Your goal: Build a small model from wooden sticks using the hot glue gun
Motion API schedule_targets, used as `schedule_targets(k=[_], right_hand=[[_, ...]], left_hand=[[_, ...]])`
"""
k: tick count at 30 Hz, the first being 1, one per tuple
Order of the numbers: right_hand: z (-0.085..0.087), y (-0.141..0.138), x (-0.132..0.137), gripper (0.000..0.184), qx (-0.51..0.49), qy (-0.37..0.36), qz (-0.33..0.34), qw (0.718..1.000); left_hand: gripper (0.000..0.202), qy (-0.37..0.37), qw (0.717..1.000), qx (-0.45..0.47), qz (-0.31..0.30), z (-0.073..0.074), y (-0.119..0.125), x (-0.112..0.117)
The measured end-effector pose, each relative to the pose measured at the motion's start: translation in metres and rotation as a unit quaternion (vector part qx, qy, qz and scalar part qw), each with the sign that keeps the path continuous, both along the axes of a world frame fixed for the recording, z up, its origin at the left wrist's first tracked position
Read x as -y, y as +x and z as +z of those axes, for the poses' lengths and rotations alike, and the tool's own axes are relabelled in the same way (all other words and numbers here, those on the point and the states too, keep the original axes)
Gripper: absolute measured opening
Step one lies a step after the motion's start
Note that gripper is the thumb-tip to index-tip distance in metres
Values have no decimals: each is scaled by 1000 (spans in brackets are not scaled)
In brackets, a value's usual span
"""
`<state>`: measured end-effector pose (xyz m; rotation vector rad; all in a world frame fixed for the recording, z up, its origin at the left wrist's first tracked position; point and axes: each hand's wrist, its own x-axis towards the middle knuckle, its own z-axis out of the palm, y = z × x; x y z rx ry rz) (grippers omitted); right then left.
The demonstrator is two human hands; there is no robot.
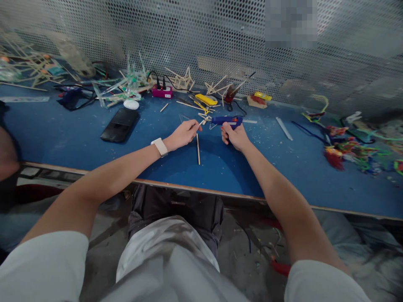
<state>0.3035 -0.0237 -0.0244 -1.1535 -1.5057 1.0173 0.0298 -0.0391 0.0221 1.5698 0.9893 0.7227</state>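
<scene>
My right hand (pixel 233 136) is closed around the grip of a blue glue gun (pixel 227 121), whose nozzle points left. My left hand (pixel 183 134), with a white watch on the wrist, pinches a thin wooden stick (pixel 202 122) whose far end sits just short of the nozzle. Another long stick (pixel 198 149) lies on the blue table (pixel 283 167) between my hands.
A black phone (pixel 120 124) lies to the left. A pink power strip (pixel 162 92), a yellow cutter (pixel 205 100), stick models (pixel 184 80) and loose sticks crowd the back edge below a perforated metal screen. Colourful pipe cleaners (pixel 349 149) lie at the right. A person's arm shows at far left.
</scene>
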Motion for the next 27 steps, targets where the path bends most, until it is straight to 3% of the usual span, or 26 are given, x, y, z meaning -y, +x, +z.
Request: schedule_targets(k=[27], right_hand=[[-3,3,-1,81,-3,4,5,1000]], left_hand=[[34,-11,1000,18,7,-1,0,-1]])
